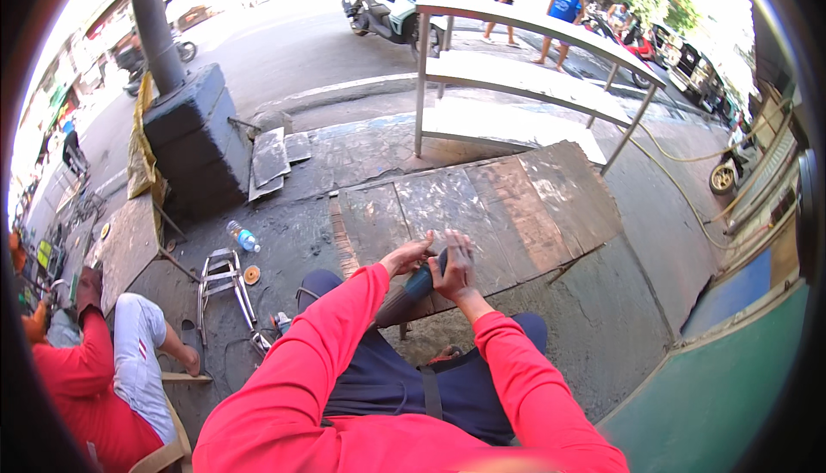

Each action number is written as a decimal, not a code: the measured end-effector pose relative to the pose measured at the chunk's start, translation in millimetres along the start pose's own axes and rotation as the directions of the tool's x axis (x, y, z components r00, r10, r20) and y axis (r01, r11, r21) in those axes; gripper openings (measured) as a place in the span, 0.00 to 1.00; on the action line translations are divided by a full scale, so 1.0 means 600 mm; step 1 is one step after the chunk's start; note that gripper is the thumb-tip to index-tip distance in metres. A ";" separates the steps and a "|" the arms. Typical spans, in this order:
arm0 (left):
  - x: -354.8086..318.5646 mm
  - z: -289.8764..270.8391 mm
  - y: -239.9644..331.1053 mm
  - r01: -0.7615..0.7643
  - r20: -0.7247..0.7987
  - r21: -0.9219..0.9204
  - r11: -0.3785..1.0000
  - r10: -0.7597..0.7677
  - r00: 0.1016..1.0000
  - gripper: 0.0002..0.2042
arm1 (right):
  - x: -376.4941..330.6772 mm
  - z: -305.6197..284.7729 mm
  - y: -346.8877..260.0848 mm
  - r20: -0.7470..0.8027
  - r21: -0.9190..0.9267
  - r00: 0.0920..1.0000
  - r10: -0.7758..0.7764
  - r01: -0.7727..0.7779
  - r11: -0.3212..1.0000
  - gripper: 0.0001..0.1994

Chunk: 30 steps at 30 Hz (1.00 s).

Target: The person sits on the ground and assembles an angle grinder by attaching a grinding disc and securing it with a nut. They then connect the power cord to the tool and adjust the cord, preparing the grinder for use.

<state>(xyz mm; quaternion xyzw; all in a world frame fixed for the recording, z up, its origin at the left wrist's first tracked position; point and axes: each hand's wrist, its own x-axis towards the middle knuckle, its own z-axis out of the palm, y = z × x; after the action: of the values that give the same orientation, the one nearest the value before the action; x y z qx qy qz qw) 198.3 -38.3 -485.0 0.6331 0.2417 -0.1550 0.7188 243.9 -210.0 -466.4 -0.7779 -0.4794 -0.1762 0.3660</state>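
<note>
A dark, smooth tube-shaped thing point(419, 283) slants up from between my knees to the near edge of a low wooden table point(499, 206). What exactly it is does not show. My right hand point(455, 272) grips its upper end, the thumb on the near side and the fingers stretched along the far side. Beside that end, my left hand point(408, 256) has its fingers extended and apart, pointing to the right. Part of the tube's lower length is hidden by my left sleeve.
A white tiered metal rack point(533, 86) stands beyond the table. On the left are a metal frame point(225, 284), a plastic bottle point(243, 236), a concrete post base point(194, 138) and a seated person in red point(90, 387). A green panel point(731, 396) borders the right.
</note>
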 end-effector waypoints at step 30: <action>-0.161 -0.006 -0.043 -0.015 -0.501 0.645 0.764 0.437 0.747 0.29 | 0.054 0.043 -0.048 0.023 -0.400 0.860 0.511 -0.460 0.793 0.30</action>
<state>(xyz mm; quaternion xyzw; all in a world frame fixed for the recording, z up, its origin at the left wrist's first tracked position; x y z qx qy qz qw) 103.5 -46.4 -454.1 0.8677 0.3201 0.0892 0.3698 232.2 -162.8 -451.9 -0.9404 -0.2425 -0.1149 0.2090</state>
